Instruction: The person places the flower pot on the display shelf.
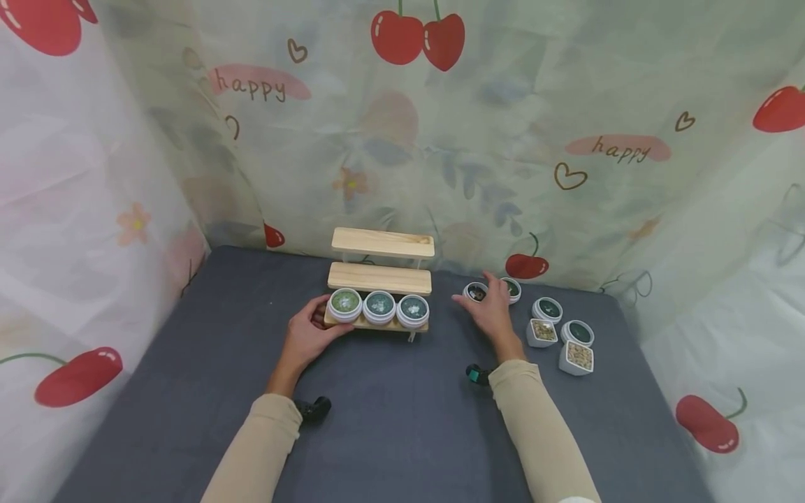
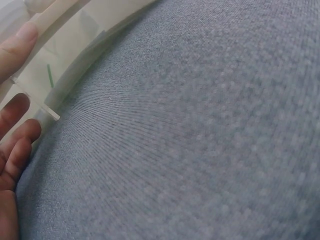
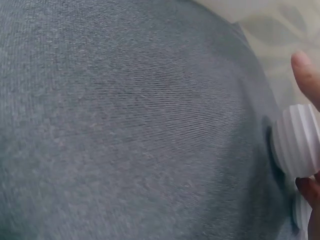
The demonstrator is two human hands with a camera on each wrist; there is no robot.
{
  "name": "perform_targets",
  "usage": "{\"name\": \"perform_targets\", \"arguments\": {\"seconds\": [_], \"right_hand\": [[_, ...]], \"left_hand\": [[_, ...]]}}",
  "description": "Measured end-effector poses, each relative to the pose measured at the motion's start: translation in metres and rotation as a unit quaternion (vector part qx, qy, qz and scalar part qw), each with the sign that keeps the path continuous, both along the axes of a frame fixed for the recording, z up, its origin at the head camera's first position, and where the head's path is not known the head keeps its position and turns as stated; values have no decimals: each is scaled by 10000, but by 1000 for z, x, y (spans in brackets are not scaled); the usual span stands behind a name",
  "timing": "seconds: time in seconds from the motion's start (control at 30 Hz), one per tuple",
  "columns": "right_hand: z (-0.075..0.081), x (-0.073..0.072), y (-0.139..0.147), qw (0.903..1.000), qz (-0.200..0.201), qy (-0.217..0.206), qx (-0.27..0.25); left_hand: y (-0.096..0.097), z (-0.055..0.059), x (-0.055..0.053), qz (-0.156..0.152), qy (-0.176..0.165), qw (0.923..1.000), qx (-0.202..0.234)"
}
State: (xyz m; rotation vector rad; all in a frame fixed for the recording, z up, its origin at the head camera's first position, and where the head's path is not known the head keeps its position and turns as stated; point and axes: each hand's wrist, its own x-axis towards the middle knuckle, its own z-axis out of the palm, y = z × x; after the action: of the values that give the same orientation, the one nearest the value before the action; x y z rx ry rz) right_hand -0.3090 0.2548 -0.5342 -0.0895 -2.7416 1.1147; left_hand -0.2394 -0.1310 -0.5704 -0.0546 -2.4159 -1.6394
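A three-tier wooden stand has three round white pots with green tops on its lowest shelf: a left pot, a middle pot and a right pot. My left hand grips the left end of that shelf, thumb along its front edge. Around a round white pot with a dark top, my right hand spreads its thumb and fingers. In the right wrist view the thumb stands apart from this ribbed pot; a fingertip lies close to its other side.
To the right of my right hand stand more round white pots, one beside its fingers and others farther right. Two square white pots sit in front of those. A patterned cloth hangs behind the grey table.
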Motion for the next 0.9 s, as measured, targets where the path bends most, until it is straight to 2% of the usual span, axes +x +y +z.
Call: {"name": "perform_targets", "arguments": {"seconds": [0.2,0.6,0.8,0.9], "right_hand": [[-9,-2,-2,9993,7,-352,99],[-13,-4,-3,9995,4,-235,210],[-7,-3,-4,9994,104,-248,217],[-2,-2,-5,9995,149,-87,249]], "left_hand": [[0,0,0,-34,-11,10000,25],[-1,1,0,-24,-41,10000,30],[-1,1,0,-5,-12,10000,-16],[-1,1,0,4,3,10000,-41]]}}
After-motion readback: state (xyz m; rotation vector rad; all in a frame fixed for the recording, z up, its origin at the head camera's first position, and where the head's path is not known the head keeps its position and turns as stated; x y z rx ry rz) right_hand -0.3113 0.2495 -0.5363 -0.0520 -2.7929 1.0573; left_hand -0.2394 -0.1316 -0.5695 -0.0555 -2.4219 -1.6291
